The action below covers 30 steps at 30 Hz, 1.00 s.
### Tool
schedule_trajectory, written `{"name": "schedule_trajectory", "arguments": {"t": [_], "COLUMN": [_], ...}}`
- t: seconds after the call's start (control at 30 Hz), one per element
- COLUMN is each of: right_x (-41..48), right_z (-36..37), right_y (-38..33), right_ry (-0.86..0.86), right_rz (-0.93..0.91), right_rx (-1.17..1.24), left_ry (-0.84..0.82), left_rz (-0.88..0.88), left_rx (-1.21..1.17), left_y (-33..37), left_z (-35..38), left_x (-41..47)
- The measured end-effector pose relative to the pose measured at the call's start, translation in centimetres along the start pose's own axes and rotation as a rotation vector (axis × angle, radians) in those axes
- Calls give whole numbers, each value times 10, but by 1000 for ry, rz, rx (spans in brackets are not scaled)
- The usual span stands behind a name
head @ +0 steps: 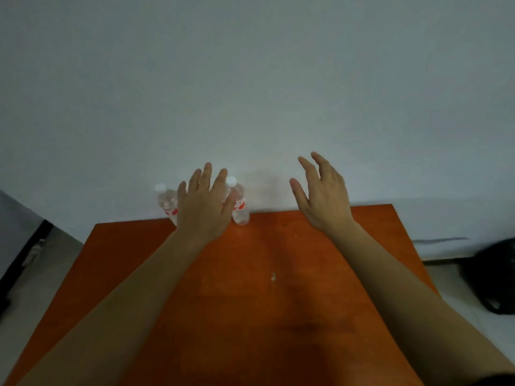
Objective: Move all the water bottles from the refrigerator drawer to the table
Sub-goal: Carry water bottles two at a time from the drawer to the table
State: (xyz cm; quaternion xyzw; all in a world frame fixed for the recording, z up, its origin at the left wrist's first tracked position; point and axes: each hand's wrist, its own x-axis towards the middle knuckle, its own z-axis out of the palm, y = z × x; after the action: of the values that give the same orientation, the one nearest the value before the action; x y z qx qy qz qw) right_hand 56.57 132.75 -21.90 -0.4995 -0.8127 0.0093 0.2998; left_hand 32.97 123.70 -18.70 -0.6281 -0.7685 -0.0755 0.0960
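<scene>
Left hand (pixel 204 201) covers the inner sides of two clear plastic water bottles with white caps and red labels: left bottle (pixel 166 201), right bottle (pixel 240 207). Cannot tell whether it touches them. Fill level unreadable. Dark blurred object (pixel 493 277) cut off at the right edge, unidentifiable. Both bottles stand upright at the far edge of the orange bench (pixel 250 316), against the pale wall. Left fingers straight and spread, holding nothing. Right hand (pixel 323 193) is raised well apart from the bottles, fingers loosely apart, empty. Small white speck (pixel 273 276) mid-bench.

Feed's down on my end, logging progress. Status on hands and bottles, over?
Left hand open, empty. Right hand open, empty. Left bottle, right bottle upright at table far edge, flanking left hand. White scrap mid-table, clear of both.
</scene>
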Motion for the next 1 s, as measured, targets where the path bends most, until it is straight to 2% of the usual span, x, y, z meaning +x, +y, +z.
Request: {"name": "schedule_trajectory", "arguments": {"t": [0.27, 0.53, 0.63, 0.8, 1.0], "right_x": [-80, -226, -291, -408, -558], "right_z": [-101, -186, -227, -300, -379], "right_y": [15, -1, -9, -22, -38], "right_ry": [114, 122, 112, 191, 268], "right_rz": [166, 593, 704, 874, 1073], "right_rx": [-261, -562, -631, -737, -829], "left_ry": [54, 62, 29, 15, 55], "left_rz": [290, 681, 822, 1066, 1336], "left_rx": [-44, -271, -370, -499, -559], "left_y": [66, 150, 201, 289, 388], "left_z": [-42, -60, -69, -100, -134], "left_x": [-17, -87, -128, -219, -357]}}
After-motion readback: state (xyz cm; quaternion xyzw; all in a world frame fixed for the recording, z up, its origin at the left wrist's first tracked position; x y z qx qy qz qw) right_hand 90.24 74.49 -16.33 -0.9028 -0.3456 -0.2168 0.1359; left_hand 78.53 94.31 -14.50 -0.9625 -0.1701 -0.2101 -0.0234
